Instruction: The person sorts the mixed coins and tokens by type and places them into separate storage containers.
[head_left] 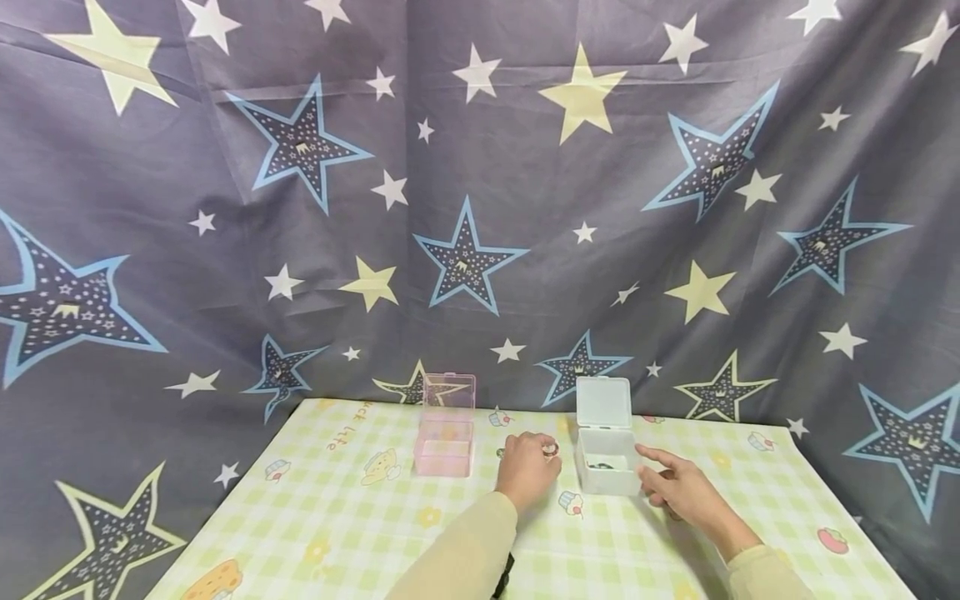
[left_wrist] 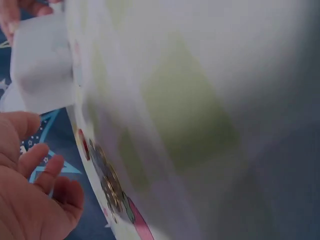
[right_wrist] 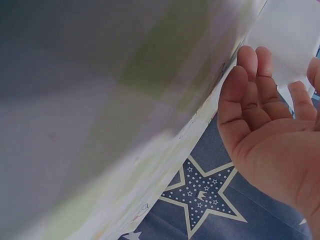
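Observation:
My left hand (head_left: 527, 467) hovers low over the cloth, fingers loosely bent. In the left wrist view nothing shows between those fingers, and a small pile of coin-like metal discs (left_wrist: 110, 182) lies just beside them. A reddish round piece (left_wrist: 84, 144) lies by the pile. The white box (head_left: 609, 482), its lid raised, stands to the right of this hand, with small dark pieces (head_left: 600, 467) on its floor. My right hand (head_left: 678, 487) has its fingertips at the box's right side, the fingers gently bent.
A clear pink box (head_left: 444, 465) with its lid up stands left of my left hand. Green checked cloth (head_left: 375, 533) covers the table. Behind its far edge hangs a dark curtain (head_left: 510, 167) with stars.

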